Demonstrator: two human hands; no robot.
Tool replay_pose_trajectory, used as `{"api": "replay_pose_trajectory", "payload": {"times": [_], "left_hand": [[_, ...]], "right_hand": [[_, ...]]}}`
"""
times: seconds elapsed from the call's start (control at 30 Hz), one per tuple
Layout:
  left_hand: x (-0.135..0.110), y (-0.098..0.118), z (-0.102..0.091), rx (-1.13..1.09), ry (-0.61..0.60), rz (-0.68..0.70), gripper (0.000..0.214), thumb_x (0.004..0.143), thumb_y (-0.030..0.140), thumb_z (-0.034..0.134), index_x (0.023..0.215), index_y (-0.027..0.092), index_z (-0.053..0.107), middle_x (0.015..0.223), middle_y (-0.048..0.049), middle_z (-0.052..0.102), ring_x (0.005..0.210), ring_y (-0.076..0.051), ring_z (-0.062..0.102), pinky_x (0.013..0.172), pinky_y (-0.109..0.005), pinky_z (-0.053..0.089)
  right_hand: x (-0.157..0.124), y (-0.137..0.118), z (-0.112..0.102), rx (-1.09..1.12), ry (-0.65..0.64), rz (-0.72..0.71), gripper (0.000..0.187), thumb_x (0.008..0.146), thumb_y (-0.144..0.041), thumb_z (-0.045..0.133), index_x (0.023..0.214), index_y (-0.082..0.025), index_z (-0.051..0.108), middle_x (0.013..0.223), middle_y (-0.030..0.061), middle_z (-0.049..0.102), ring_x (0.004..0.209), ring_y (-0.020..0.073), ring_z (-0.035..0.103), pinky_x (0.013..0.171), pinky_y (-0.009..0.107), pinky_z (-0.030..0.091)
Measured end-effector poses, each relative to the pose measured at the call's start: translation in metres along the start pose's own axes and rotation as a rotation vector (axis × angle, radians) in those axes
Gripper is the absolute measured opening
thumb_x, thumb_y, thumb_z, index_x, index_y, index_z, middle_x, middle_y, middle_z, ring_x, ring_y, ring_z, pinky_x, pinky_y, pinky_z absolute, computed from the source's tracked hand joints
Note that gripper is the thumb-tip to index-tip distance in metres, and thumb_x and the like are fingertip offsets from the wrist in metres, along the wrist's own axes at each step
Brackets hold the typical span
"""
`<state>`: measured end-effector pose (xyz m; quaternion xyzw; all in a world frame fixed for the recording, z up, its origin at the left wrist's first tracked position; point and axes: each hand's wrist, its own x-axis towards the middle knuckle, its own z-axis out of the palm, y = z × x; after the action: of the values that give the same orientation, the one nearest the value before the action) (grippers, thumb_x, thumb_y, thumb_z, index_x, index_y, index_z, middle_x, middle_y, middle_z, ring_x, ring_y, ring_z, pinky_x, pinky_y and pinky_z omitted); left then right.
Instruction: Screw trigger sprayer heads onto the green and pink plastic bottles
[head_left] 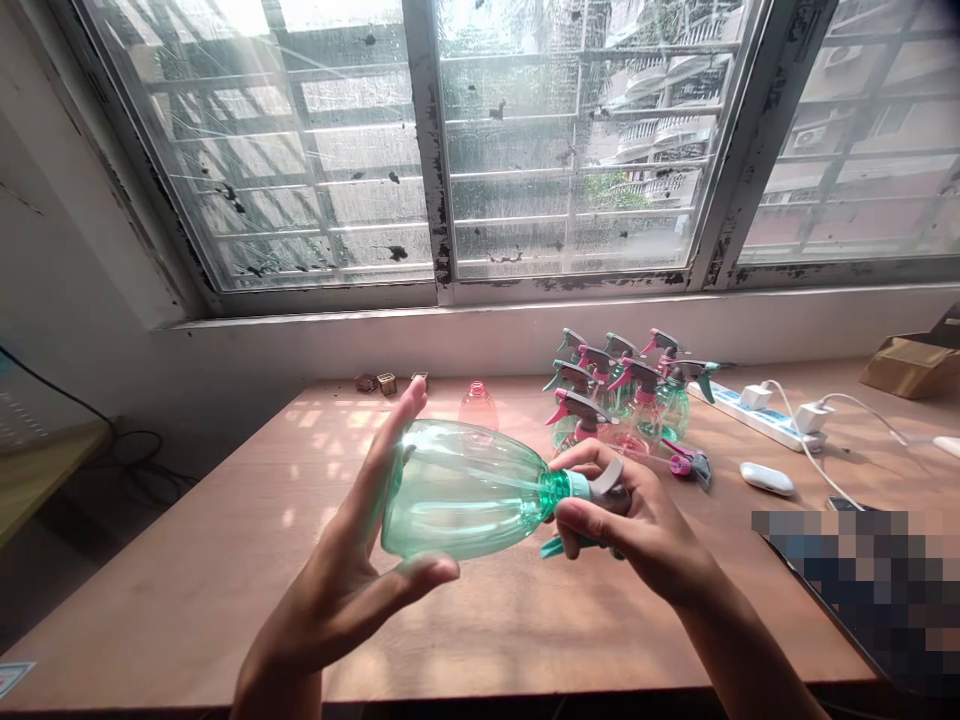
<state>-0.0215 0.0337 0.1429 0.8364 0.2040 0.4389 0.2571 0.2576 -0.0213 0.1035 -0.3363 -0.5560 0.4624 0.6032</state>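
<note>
I hold a clear green spray bottle (465, 490) on its side above the wooden table (225, 560). My left hand (352, 570) cups the bottle's base, with the fingers stretched up its far side and the thumb underneath. My right hand (637, 530) is closed around the grey and teal trigger head (600, 490) at the bottle's neck. Just behind the bottle stands a pink bottle without a head (478, 405).
A cluster of several finished green and pink spray bottles (622, 395) stands at the back. A loose pink and grey trigger head (690, 463) lies beside them. To the right are a white power strip (757, 410) with cables, a white case (766, 478) and a cardboard box (907, 365). Small boxes (386, 382) sit by the wall.
</note>
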Motion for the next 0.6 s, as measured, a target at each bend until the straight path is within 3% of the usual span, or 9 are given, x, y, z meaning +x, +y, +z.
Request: {"api": "replay_pose_trajectory", "payload": {"times": [0.13,0.23,0.33,0.4,0.5,0.6], "left_hand": [[-0.001,0.0,-0.001,0.024,-0.042,0.009,0.096,0.098,0.042,0.078,0.173,0.05,0.019,0.187,0.0014,0.015,0.172,-0.041,0.008,0.136,-0.068,0.015],[-0.004,-0.003,0.0,0.004,-0.036,-0.029,0.099,0.098,0.049,0.078,0.174,0.051,0.015,0.187,0.0021,0.009,0.172,-0.041,0.005,0.137,-0.067,0.013],[-0.004,-0.007,0.001,-0.004,-0.039,-0.123,0.114,0.088,0.072,0.079,0.176,0.045,0.011,0.187,-0.0026,0.011,0.171,-0.046,0.002,0.135,-0.07,0.011],[-0.001,-0.01,0.002,-0.001,-0.058,-0.193,0.109,0.089,0.076,0.073,0.176,0.042,0.016,0.184,-0.0064,0.027,0.169,-0.05,0.014,0.133,-0.073,0.024],[0.003,-0.013,0.003,-0.025,-0.117,-0.219,0.077,0.101,0.066,0.063,0.17,0.042,0.038,0.168,-0.0072,0.055,0.159,-0.05,0.043,0.117,-0.064,0.056],[0.004,-0.014,0.003,-0.003,-0.131,-0.172,0.075,0.1,0.06,0.068,0.168,0.042,0.043,0.167,-0.0065,0.057,0.157,-0.049,0.046,0.117,-0.062,0.057]], "right_hand": [[0.003,0.0,-0.003,0.066,-0.035,0.074,0.039,0.088,-0.045,0.092,0.107,-0.018,0.07,0.063,-0.0018,0.073,0.055,0.0153,0.069,0.058,0.029,0.064],[-0.002,-0.002,-0.001,-0.052,0.044,-0.05,0.034,0.089,-0.039,0.092,0.109,-0.019,0.072,0.068,-0.0015,0.074,0.059,0.0169,0.073,0.059,0.028,0.064],[-0.006,-0.003,0.002,-0.289,0.143,-0.246,0.029,0.089,-0.032,0.092,0.11,-0.022,0.074,0.076,-0.0004,0.076,0.062,0.0166,0.073,0.056,0.024,0.06],[-0.008,-0.002,0.001,-0.436,0.178,-0.368,0.028,0.09,-0.028,0.091,0.111,-0.024,0.073,0.078,0.0003,0.077,0.063,0.0169,0.073,0.056,0.024,0.06],[-0.008,-0.001,0.0,-0.53,0.173,-0.444,0.026,0.091,-0.026,0.088,0.112,-0.025,0.072,0.077,0.0007,0.078,0.062,0.0183,0.074,0.056,0.025,0.06],[-0.007,-0.003,-0.001,-0.523,0.183,-0.424,0.026,0.09,-0.028,0.09,0.11,-0.024,0.073,0.078,0.001,0.078,0.061,0.018,0.073,0.054,0.025,0.059]]}}
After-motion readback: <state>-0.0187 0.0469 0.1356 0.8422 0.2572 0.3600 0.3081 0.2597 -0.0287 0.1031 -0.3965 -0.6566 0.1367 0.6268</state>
